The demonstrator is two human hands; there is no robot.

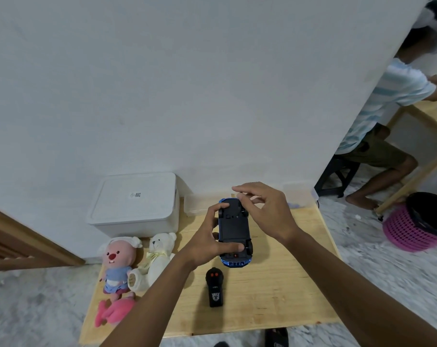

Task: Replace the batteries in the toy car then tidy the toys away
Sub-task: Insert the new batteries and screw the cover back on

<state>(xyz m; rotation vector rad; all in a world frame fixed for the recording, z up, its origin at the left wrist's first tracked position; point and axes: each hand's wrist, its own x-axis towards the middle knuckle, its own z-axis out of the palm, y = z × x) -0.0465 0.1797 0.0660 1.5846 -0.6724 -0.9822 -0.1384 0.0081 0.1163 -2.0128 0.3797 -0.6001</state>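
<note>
A blue toy car [234, 229] is held upside down above the wooden table [275, 284], its black underside facing me. My left hand [207, 244] grips the car from the left, thumb across its near end and fingers curled over the far left edge. My right hand [260, 206] hovers over the car's far end, fingertips touching the underside near the far wheels; whether it holds anything is not visible. A black remote control [214, 288] with two red buttons lies on the table below the car.
A white lidded storage box [134, 204] stands at the back left by the wall, a clear plastic container [197, 205] beside it. Three plush toys lie at the table's left edge: pink-faced [117, 266], white bear [157, 256], pink [114, 313]. A person sits at the right, near a pink basket [417, 221].
</note>
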